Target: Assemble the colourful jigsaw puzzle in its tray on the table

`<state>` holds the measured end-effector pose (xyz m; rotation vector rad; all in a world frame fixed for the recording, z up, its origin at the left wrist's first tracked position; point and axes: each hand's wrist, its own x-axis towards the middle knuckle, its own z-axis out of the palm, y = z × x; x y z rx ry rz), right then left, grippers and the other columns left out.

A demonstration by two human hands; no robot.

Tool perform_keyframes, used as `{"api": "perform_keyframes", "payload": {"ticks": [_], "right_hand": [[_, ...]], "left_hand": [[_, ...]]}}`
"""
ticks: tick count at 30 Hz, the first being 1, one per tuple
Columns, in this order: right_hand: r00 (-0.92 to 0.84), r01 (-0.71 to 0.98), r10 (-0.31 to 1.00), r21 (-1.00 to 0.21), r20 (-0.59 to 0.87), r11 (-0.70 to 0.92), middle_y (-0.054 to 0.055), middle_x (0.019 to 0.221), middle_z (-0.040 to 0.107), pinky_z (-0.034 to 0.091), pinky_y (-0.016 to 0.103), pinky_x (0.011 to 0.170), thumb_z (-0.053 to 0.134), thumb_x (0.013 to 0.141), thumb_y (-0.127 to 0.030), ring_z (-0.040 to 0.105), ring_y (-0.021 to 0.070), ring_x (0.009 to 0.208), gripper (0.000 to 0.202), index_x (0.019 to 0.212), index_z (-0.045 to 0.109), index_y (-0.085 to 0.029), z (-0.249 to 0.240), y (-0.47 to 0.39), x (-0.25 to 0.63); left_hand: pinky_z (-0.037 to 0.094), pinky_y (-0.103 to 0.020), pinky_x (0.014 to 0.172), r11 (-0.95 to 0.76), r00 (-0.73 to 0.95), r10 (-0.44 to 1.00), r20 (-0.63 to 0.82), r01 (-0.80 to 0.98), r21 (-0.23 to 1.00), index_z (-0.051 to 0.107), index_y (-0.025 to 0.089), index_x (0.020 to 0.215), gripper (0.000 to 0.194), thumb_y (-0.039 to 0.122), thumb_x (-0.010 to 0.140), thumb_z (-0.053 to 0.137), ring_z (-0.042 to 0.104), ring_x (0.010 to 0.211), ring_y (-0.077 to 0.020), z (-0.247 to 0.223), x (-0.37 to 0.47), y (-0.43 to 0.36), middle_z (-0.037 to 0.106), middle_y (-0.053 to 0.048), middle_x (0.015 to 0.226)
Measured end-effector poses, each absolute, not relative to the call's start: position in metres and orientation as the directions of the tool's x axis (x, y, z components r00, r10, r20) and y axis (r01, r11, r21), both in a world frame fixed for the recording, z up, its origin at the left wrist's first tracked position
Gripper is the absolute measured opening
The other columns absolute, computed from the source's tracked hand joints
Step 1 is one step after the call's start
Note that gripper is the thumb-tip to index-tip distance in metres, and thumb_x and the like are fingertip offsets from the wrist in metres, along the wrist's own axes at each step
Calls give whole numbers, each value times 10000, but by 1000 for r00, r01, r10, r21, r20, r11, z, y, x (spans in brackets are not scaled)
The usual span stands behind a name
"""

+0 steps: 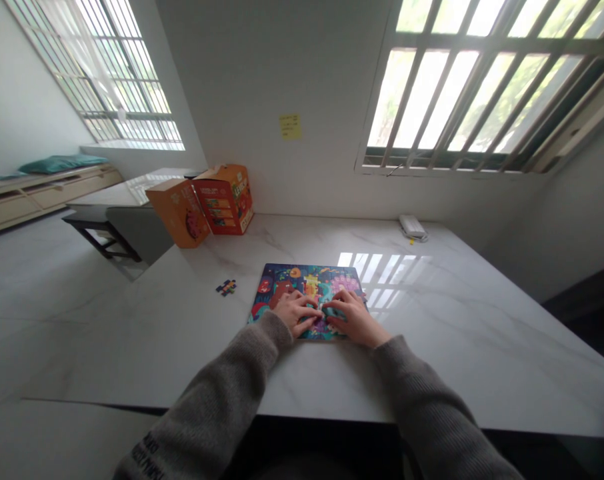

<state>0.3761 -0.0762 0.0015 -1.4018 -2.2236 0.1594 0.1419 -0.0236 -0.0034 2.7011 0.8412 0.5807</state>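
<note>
Your grey sleeves lead over the marble table (432, 347) to the jigsaw puzzle (307, 283), which looks nearly filled. Your left hand (296, 311) and right hand (352, 319) lie flat, fingers spread, pinching nothing. A few joined loose pieces (226, 287) wait well left.

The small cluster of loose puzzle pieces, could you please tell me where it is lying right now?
In the head view, the loose puzzle pieces lie on the marble table, apart from and left of the puzzle board, in front of the orange boxes.
</note>
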Motion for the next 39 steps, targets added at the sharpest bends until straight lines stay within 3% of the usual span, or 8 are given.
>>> {"api": "perform_keyframes", "payload": {"ticks": [9, 18, 24, 27, 30, 34, 36, 39], "right_hand": [[-334, 818, 871, -348, 361, 458, 82, 1024, 590, 490, 385, 874, 726, 853, -274, 541, 245, 983, 257, 1107, 749, -303, 2, -74, 373], [-383, 767, 874, -425, 298, 481, 73, 1007, 624, 477, 365, 880, 680, 887, -241, 557, 227, 970, 186, 1055, 756, -270, 7, -73, 383], [-331, 724, 858, -478, 393, 498, 69, 962, 634, 467, 361, 863, 558, 951, -268, 572, 217, 927, 196, 1016, 742, -252, 11, -72, 389], [-98, 764, 862, -518, 498, 386, 84, 904, 624, 467, 360, 822, 413, 974, -204, 574, 224, 884, 316, 1041, 721, -219, 13, -68, 411], [61, 834, 879, -508, 472, 215, 93, 900, 613, 468, 371, 814, 438, 938, -226, 575, 234, 854, 321, 1131, 690, -179, 7, -64, 435], [97, 917, 930, -396, 355, 56, 114, 963, 610, 464, 375, 839, 623, 859, -421, 583, 260, 903, 442, 1207, 659, -150, -7, -62, 447], [93, 938, 946, -346, 312, 22, 118, 958, 609, 457, 367, 827, 645, 846, -460, 586, 261, 895, 422, 1131, 691, -152, -10, -61, 446], [120, 929, 956, -369, 266, -14, 93, 911, 609, 451, 332, 784, 645, 846, -449, 593, 226, 834, 333, 995, 711, -159, -12, -60, 445]], "left_hand": [[356, -427, 914, -825, 772, 557, 306, 470, 314, 718, 320, 1173, 302, 340, 901, 589, 509, 1045, -248, -5, 142, -26, 696, -15, 1196], [349, -437, 928, -843, 790, 533, 305, 463, 274, 726, 307, 1134, 273, 336, 917, 562, 522, 1067, -248, -1, 143, -30, 700, -26, 1186], [340, -454, 972, -864, 822, 496, 278, 438, 247, 701, 314, 1168, 302, 309, 891, 580, 514, 1104, -263, 2, 146, -34, 682, -32, 1184], [345, -454, 977, -862, 820, 500, 280, 440, 251, 696, 319, 1181, 312, 300, 892, 582, 512, 1103, -266, 3, 146, -35, 672, -43, 1185], [353, -449, 982, -864, 820, 495, 286, 432, 258, 695, 323, 1187, 316, 298, 892, 585, 513, 1097, -264, 2, 145, -35, 662, -49, 1184], [358, -456, 987, -861, 816, 501, 290, 433, 267, 690, 327, 1194, 316, 330, 892, 596, 513, 1103, -271, 1, 145, -34, 656, -47, 1195], [358, -459, 993, -860, 814, 504, 289, 438, 263, 688, 325, 1199, 324, 337, 886, 604, 509, 1109, -274, 0, 145, -34, 655, -48, 1204], [359, -459, 996, -855, 810, 512, 285, 446, 266, 691, 327, 1193, 322, 345, 883, 606, 505, 1112, -275, -1, 145, -34, 655, -47, 1209]]}}
